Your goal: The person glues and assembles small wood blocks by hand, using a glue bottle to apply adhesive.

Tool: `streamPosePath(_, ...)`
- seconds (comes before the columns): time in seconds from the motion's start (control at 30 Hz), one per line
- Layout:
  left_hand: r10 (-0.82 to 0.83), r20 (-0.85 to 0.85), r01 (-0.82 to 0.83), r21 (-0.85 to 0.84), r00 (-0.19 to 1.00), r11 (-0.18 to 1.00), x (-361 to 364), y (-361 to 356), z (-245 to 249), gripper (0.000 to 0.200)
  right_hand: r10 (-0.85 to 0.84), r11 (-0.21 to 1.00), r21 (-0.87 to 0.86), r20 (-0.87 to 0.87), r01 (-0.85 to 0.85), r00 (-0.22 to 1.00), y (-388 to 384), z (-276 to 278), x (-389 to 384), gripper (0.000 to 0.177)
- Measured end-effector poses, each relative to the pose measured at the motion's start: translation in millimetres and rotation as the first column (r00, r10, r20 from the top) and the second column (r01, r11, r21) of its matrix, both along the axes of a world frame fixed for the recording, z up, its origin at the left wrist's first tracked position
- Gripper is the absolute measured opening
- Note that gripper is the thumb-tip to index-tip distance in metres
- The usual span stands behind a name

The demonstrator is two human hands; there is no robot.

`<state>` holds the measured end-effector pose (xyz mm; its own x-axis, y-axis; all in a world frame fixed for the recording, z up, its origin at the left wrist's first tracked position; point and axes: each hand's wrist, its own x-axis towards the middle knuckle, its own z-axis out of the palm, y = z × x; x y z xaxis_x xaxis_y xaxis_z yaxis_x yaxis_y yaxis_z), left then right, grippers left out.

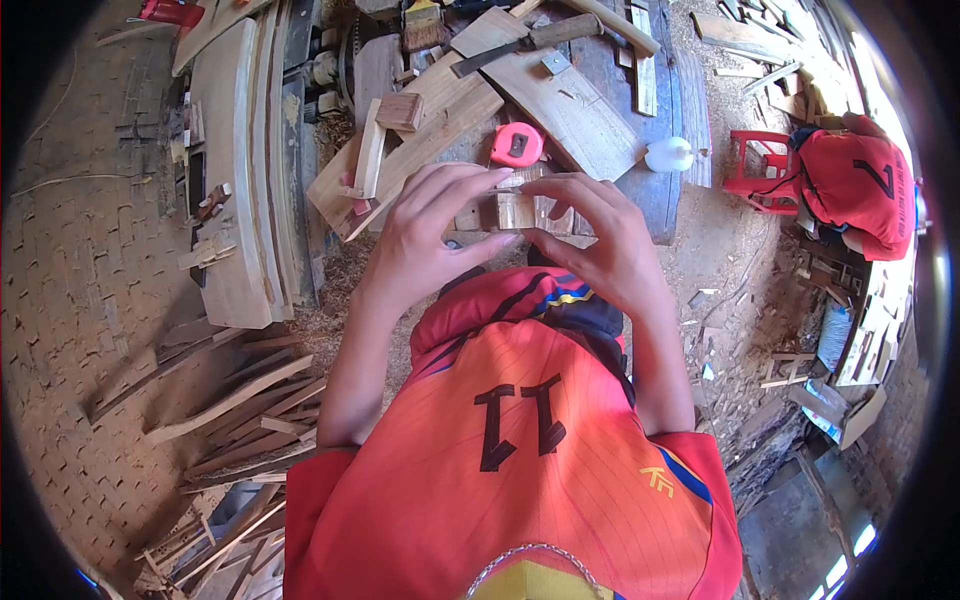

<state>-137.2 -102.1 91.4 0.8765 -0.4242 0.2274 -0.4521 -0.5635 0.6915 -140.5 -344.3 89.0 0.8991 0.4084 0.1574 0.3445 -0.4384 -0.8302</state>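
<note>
Both hands are at the near edge of the workbench, on either side of a small light wood block (516,211). My left hand (435,225) curves in from the left, its thumb and forefinger tips at the block's left side. From the right comes my right hand (595,230), fingers bent and tips at the block's right side. Whether the fingertips press on the block or only hover beside it is hard to tell. Just beyond the fingers lies a pink tape measure (517,146). A wide board (570,110) rests behind it.
A white bottle (669,154) stands at the bench's right side. A saw with a wooden handle (565,31), a brush (425,25) and a wood frame piece (370,150) lie farther back. Another person in red (855,190) is at the right by a red chair (755,170).
</note>
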Motion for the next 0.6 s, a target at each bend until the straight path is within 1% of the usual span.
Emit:
streamPosePath(0.17, 0.002, 0.018, -0.002, 0.007, 1.0, 1.0, -1.6, 1.3, 2.4, 0.058, -0.025, 1.0, 0.0, -0.004, 0.025, 1.0, 2.0, -0.4, -3.1, 0.047)
streamPosePath(0.27, -0.03, 0.051, 0.03, -0.011, 0.998, 0.999, -0.5, 2.4, -0.3, 0.054, -0.049, 0.999, 0.007, -0.001, 0.049, 0.999, 4.2, -3.1, -6.0, 0.052)
streamPosePath(0.37, -0.029, 0.06, 0.031, -0.027, 0.998, 0.999, -1.6, -0.2, -2.4, 0.049, -0.082, 0.996, 0.021, -0.038, 0.082, 0.996, 5.9, -0.7, -7.4, 0.059)
streamPosePath(0.47, -0.017, 0.05, 0.019, -0.037, 0.999, 0.999, -1.3, -1.0, -3.3, 0.048, -0.145, 0.986, 0.07, -0.051, 0.148, 0.988, 6.5, -1.8, -10.0, 0.065)
streamPosePath(0.57, -0.011, 0.029, 0.012, -0.03, 1.0, 0.999, -1.3, -2.9, -1.6, 0.048, -0.166, 0.976, 0.125, -0.085, 0.176, 0.982, -9.4, -8.8, -17.8, 0.068)
streamPosePath(0.6, -0.014, 0.044, 0.015, -0.023, 0.999, 1.0, -1.5, -3.9, -1.6, 0.048, -0.188, 0.97, 0.145, -0.068, 0.196, 0.98, -17.9, -11.8, -22.7, 0.063)
